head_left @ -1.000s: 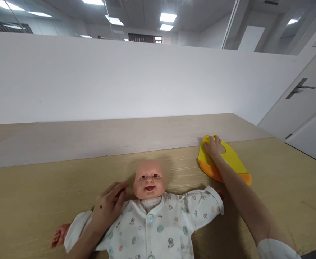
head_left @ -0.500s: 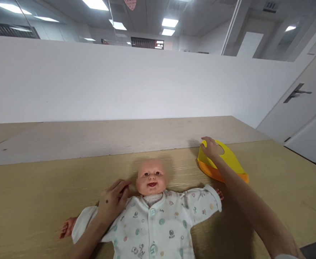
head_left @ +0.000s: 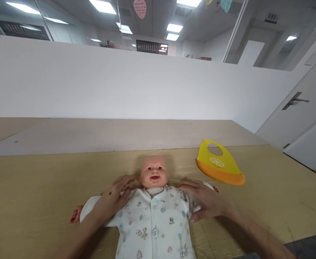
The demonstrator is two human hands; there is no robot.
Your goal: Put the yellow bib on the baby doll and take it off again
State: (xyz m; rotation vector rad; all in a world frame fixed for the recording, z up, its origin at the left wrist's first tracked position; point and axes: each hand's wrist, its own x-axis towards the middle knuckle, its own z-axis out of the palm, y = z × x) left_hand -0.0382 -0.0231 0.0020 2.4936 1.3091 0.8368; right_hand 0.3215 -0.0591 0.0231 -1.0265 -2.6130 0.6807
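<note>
Yellow silicone bib lies right of the baby doll, nearer the right hand, long axis slanting toward lower right; right hand and left hand rest spread-fingered on the doll's shoulders, pinching nothing.

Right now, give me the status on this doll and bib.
Done: the doll lies on its back, dressed in a patterned white onesie. In hand: the left hand and right hand rest on its sleeves. Left: the yellow bib lies flat on the table beside it, not yet on the doll.
</note>
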